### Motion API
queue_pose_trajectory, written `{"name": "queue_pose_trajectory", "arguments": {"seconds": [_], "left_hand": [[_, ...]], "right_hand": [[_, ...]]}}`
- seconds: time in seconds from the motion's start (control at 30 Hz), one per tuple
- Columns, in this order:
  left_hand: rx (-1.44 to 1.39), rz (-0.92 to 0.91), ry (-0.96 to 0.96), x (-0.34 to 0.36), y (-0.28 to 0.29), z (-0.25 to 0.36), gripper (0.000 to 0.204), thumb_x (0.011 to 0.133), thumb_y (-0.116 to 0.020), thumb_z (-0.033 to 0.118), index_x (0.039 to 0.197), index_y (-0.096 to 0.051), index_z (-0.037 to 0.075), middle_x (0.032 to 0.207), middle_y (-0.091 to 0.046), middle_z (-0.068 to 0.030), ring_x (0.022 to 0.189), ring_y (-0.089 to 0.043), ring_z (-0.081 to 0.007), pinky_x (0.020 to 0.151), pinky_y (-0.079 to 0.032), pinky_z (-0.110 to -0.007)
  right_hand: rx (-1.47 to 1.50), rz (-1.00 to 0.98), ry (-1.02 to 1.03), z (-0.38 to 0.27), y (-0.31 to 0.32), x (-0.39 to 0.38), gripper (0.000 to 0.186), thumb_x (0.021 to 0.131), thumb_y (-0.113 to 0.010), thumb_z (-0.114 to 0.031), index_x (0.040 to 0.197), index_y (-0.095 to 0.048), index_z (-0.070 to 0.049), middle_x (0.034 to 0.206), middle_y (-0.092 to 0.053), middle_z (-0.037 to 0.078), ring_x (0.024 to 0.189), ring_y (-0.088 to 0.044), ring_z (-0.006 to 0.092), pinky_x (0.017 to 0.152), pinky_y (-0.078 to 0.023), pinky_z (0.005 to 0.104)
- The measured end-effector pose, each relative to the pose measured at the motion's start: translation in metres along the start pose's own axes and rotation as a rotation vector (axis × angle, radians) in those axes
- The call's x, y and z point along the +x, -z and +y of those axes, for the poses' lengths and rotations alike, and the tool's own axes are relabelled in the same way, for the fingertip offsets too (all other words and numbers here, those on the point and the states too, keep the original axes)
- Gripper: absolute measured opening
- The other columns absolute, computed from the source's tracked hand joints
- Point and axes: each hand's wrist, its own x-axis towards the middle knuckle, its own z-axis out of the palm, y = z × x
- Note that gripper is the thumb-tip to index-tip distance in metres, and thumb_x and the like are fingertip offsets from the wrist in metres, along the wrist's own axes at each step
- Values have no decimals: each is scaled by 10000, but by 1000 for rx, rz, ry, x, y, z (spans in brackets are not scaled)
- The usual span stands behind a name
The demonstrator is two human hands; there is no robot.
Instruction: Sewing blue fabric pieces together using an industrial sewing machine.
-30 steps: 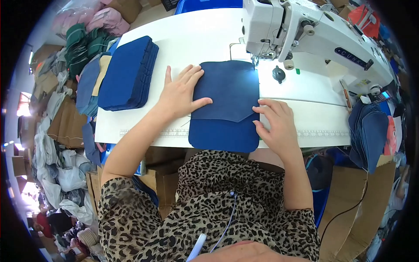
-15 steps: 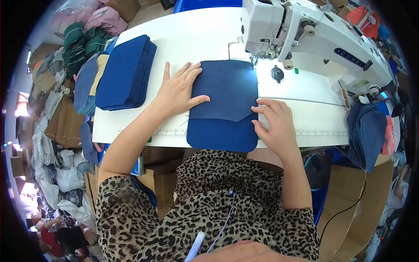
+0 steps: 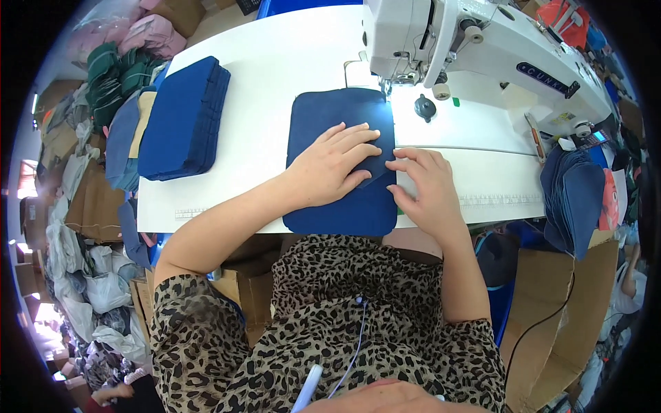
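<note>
Lying beneath left hand (image 3: pixel 329 165), blue fabric panel (image 3: pixel 337 217), long axis near-to-far

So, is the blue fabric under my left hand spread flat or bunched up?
Spread flat: the blue fabric lies smooth on the white table, its outline showing no bunching around your left hand.

We're in a sewing workshop.
We see a white sewing machine (image 3: pixel 482 65) with a blue fabric piece (image 3: pixel 337 113) at its needle end, a worktable (image 3: pixel 289 45) with a ruler strip (image 3: pixel 499 200), stacked blue pieces (image 3: pixel 177 117), piled plastic bags (image 3: pixel 108 292) and cardboard boxes (image 3: pixel 582 313).
</note>
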Motion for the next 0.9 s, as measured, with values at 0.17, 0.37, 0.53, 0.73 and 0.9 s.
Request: {"name": "queue_pose_trajectory", "arguments": {"seconds": [0.17,0.37,0.53,0.73,0.9], "left_hand": [[-8,-20,-5,3,1,1,404,889,-679,157,1281,-590,124,1464,-493,-123,1426,-399,-327,1181,-293,-524],[82,-53,-72,4,1,4,347,882,-682,149,1226,-671,194,1437,-531,-58,1406,-421,-300,1167,-295,-571],[96,-33,-80,3,-1,3,335,903,-672,207,1236,-660,243,1418,-537,-36,1386,-438,-268,1134,-322,-606],[84,26,-30,6,-13,17,364,869,-686,141,1226,-666,211,1418,-544,-49,1377,-451,-296,1134,-321,-610],[120,33,-34,10,-7,5,358,882,-674,156,1232,-659,231,1406,-552,-36,1376,-454,-273,1134,-321,-606]], "right_hand": [[223,154,-193,7,0,-1,259,789,-685,-70,1047,-668,-78,1172,-631,81,1120,-572,294,970,-434,412],[18,120,-85,8,-3,-2,237,783,-654,-32,1009,-683,-96,1112,-630,59,1051,-579,286,921,-451,416],[-92,121,-38,7,-7,-4,193,788,-650,-31,959,-698,-107,1090,-630,49,1048,-580,272,908,-452,424],[-222,108,-14,7,-1,-13,237,778,-665,-28,998,-702,-107,1095,-624,43,1065,-584,258,903,-450,413],[-269,74,11,2,5,0,270,771,-678,-33,1024,-703,-122,1073,-605,29,1043,-580,237,892,-445,403]]}}
